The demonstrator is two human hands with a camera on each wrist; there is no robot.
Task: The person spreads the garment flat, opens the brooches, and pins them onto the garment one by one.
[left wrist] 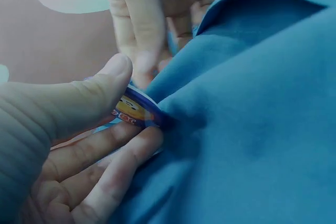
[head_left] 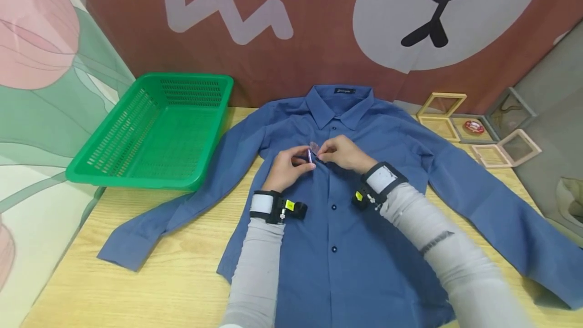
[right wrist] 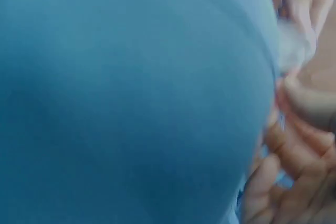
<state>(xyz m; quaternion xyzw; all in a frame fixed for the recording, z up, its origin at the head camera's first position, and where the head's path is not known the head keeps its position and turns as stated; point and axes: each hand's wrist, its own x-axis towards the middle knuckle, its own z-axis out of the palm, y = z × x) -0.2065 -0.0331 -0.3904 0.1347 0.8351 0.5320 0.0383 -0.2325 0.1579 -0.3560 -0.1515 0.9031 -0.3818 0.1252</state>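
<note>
A blue button-up shirt [head_left: 300, 247] lies front up on the table, collar at the far end. At chest height, my left hand [head_left: 285, 167] grips a round badge [left wrist: 135, 107] between thumb and fingers. The badge stands on edge against the cloth, its purple rim and a yellow cartoon face partly visible in the left wrist view. Just right of it, my right hand [head_left: 343, 153] pinches at the shirt cloth beside the badge. A small translucent piece [head_left: 314, 147] shows between the hands; what it is cannot be told. The right wrist view is blurred and mostly filled by the shirt.
A green plastic basket [head_left: 196, 182] stands at the back left, over part of a sleeve. At the back right are small hinged frame boxes [head_left: 448, 97], one holding a red round badge [head_left: 473, 126]. A brown printed backdrop [head_left: 319, 24] hangs behind the table [head_left: 182, 267].
</note>
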